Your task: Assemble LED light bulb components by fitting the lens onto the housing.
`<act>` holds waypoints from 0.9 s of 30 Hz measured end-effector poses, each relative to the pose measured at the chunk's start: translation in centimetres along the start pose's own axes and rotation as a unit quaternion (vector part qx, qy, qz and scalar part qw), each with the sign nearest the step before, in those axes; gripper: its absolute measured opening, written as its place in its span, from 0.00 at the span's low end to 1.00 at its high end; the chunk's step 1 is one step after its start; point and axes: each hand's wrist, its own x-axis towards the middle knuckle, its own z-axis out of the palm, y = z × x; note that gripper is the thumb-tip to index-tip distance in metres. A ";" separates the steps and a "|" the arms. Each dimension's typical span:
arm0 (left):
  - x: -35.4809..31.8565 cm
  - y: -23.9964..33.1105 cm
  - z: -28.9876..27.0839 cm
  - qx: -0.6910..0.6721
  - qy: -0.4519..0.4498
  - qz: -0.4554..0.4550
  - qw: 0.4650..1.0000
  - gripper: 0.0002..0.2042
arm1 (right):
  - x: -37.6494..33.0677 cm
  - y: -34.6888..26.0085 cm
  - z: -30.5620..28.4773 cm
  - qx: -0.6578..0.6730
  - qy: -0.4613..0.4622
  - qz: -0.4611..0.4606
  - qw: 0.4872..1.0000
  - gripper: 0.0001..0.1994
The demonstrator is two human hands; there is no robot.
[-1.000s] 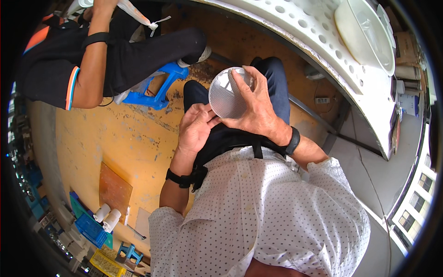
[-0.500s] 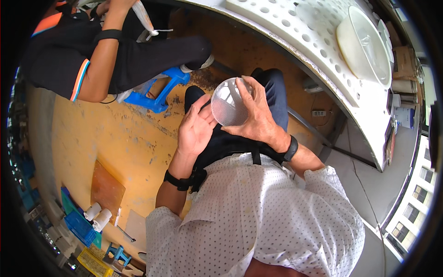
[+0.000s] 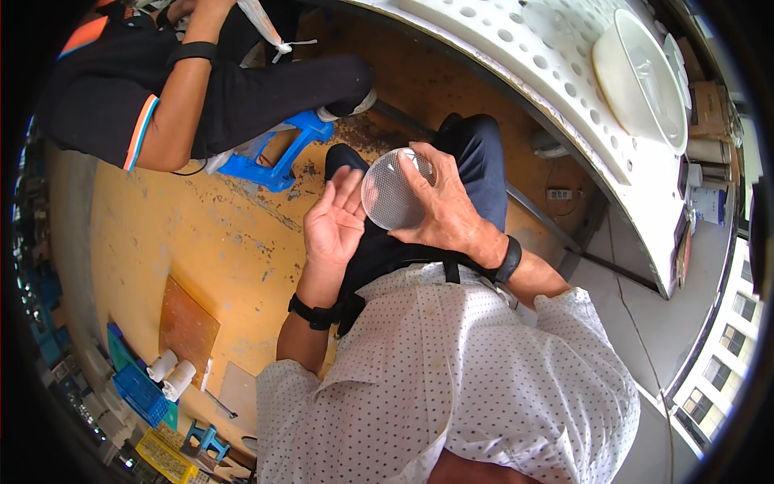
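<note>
Gripping a clear round disc (image 3: 393, 194) by its rim, the right hand (image 3: 443, 211) has its fingers curled around it; the left hand (image 3: 334, 222) opens just beside, fingers spread, near a blue stool (image 3: 274, 157).

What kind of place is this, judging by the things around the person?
Probably a small workshop or factory floor. A large white perforated panel curves overhead, the worn yellow floor is stained, and blue crates stand along its edge. The right hand holds a round clear disc.

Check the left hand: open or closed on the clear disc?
Open: left hand has fingers spread, palm beside the clear disc, which the right hand grips.
</note>
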 end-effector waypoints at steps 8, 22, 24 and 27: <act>-0.7 3.0 -0.8 0.187 0.129 0.138 0.964 0.09 | 0.6 0.5 -0.8 -0.029 0.039 0.027 0.998 0.56; 2.6 -2.4 4.8 0.628 0.056 0.200 0.750 0.19 | 0.0 -0.3 0.7 0.003 -0.013 -0.035 0.999 0.52; 3.1 -2.1 4.6 0.661 0.057 0.179 0.727 0.16 | -0.2 -0.2 0.8 -0.010 -0.022 -0.044 0.999 0.51; 3.6 -1.5 3.8 0.721 0.079 0.150 0.671 0.15 | -0.5 -0.2 0.8 -0.015 -0.034 -0.052 0.998 0.51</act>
